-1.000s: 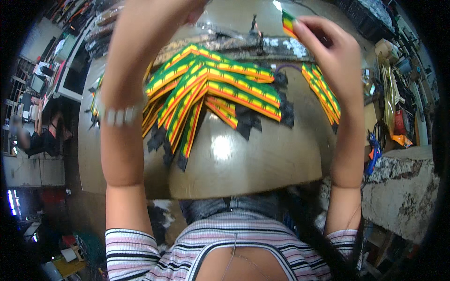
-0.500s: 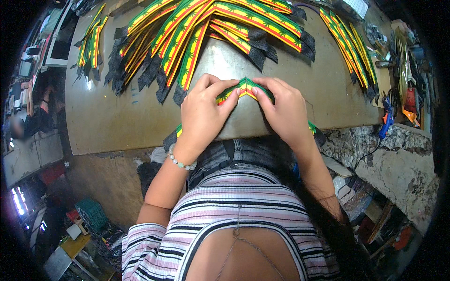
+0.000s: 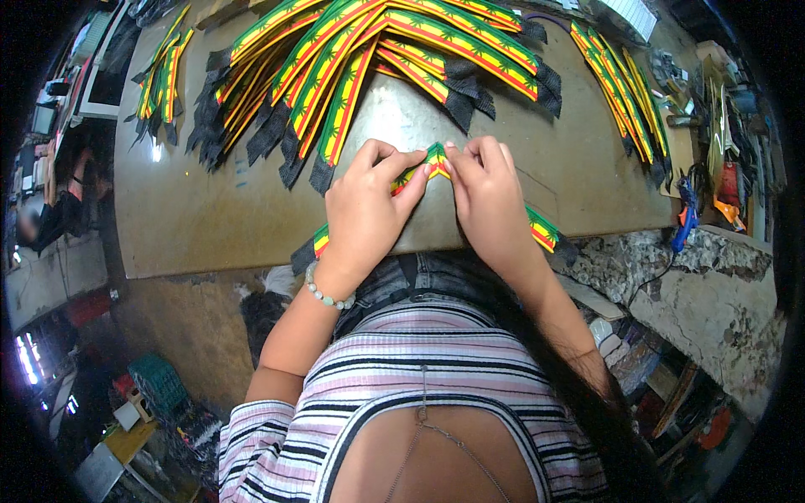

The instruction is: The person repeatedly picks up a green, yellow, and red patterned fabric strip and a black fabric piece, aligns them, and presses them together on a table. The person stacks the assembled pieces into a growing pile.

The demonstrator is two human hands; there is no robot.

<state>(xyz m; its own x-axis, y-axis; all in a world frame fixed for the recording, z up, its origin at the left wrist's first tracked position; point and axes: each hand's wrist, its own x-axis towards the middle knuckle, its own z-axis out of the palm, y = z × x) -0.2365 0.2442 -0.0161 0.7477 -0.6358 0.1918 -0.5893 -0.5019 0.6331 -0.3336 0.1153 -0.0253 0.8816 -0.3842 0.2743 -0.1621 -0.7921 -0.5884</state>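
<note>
Green-yellow-red patterned fabric strap (image 3: pixel 438 161) bent to peak over near side of worktable (image 3: pixel 210 226), dark ends by front edge. Left hand (image 3: pixel 365 197): thumb and forefinger nearly closed, pinching strap just left of peak. Right hand (image 3: pixel 489 191): similar pinch just right. Folded-strap pile (image 3: pixel 344 46) beyond, apart. Risk, as judged: uneven pinch could skew fold; slackened fingertips could let crease spring open.

No text, labels, brands, numbers or signs legible on strips (image 3: pixel 344 109), table (image 3: pixel 218 218) or elsewhere
</note>
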